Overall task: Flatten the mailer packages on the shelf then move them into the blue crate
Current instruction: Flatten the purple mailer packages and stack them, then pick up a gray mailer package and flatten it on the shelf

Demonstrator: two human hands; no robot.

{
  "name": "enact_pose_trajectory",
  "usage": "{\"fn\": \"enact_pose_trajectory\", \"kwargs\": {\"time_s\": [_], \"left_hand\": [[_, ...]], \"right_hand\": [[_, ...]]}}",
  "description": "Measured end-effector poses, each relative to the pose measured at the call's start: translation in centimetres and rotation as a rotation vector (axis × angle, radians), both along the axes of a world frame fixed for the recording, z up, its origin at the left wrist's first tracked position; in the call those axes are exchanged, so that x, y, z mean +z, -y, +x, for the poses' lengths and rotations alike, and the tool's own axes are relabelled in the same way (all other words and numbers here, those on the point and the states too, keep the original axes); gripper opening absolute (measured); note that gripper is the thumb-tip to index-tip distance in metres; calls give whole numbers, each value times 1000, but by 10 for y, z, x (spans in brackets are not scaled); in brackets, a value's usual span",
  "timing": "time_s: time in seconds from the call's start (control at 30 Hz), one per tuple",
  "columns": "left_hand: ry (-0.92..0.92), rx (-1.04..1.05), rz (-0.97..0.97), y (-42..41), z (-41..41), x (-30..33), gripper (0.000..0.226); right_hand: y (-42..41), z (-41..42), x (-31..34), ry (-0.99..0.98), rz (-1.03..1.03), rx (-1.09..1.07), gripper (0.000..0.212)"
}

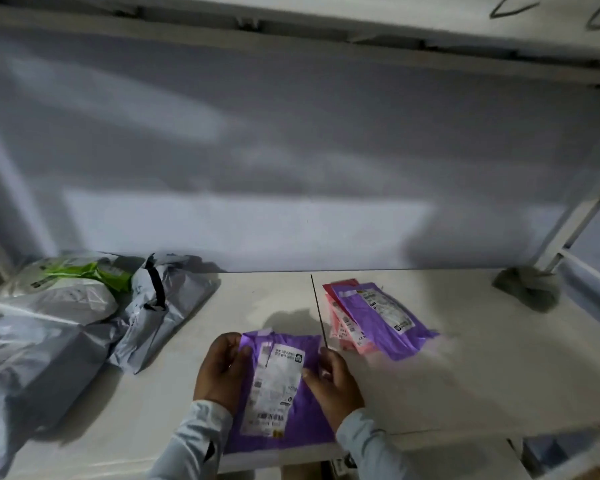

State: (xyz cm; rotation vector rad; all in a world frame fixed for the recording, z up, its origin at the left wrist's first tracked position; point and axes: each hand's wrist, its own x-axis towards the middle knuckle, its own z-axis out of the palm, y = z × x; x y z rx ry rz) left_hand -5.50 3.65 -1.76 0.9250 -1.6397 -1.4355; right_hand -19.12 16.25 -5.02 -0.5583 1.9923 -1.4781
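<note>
Nearest, at the front edge of the white shelf point(465, 358), a purple mailer point(281, 386) lies label up, long axis running front to back, away from the person. Both hands are on it. Left hand point(219, 372) grips the left edge, fingers curled over the top, thumb side on the purple film. Right hand point(333, 386) presses on the right half, thumb tip at the white label's edge; fingers bent, not spread. Looks like the flattening step on this piece, mid-press.

Just beyond, up and right of the right hand, sits a stack of flat mailers point(371, 320): purple on top, pink and red under it, fanned, long axis slanting away to the left. The right hand is the nearer one, so placing the held piece there would likely be a short rightward slide.

Far left, a heap of grey mailers point(94, 323) with a green one point(80, 271), puffy, not yet flattened; the left hand is nearer.

Blue crate is not in view, so direction to it cannot be told.
</note>
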Motion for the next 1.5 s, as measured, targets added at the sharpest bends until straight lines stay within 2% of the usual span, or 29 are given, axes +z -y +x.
{"fn": "enact_pose_trajectory", "kwargs": {"time_s": [0.07,0.13,0.23,0.27,0.37,0.43,0.5,0.57,0.63,0.67,0.77,0.83,0.9,0.97,1.03,1.17,1.27,1.33,1.4,1.43,1.5], "left_hand": [[-68,-104,-1,-1,-11,14,15],[-95,-167,3,-2,-25,26,14],[-130,-134,148,-3,-44,36,11],[-116,-121,187,-4,-52,38,13],[-98,-135,441,-11,-69,44,14],[-68,-202,583,-15,-77,43,20],[-19,-215,591,-21,-82,37,23],[14,-193,558,-27,-90,29,22],[59,-184,526,-34,-96,21,22],[79,-188,512,-36,-99,19,22],[103,-194,488,-40,-107,12,26],[116,-188,489,-39,-110,10,28],[120,-181,487,-36,-111,7,27],[127,-176,476,-32,-111,4,27],[137,-160,461,-26,-109,1,27],[145,-112,441,-13,-100,-2,27],[202,-114,378,-2,-89,-4,28],[238,-77,261,10,-76,-4,25],[421,52,31,26,-57,-2,13],[541,183,-95,35,-47,-2,14],[648,485,-197,46,-23,4,23]], "right_hand": [[-5,-8,11,221,-111,27,51],[-11,-17,23,381,-226,94,65],[-18,-39,32,473,-380,123,86],[-21,-47,37,502,-384,98,86],[-26,-75,51,598,-439,31,62],[-28,-97,63,619,-503,-109,41],[-28,-120,66,481,-462,-323,37],[-30,-144,63,205,-270,-528,44],[-30,-156,62,29,-81,-617,45],[-29,-161,59,-28,6,-640,53],[-29,-165,51,-141,296,-611,98],[-30,-160,45,-307,519,-595,112],[-28,-156,40,-563,669,-583,107],[-22,-155,41,-752,649,-508,90],[-10,-154,41,-875,618,-318,70],[7,-158,32,-893,808,107,56],[10,-157,26,-898,878,142,58],[11,-156,28,-902,870,130,57],[14,-154,31,-891,861,121,57],[16,-152,33,-896,856,113,57],[21,-140,35,-949,843,107,56]]}}
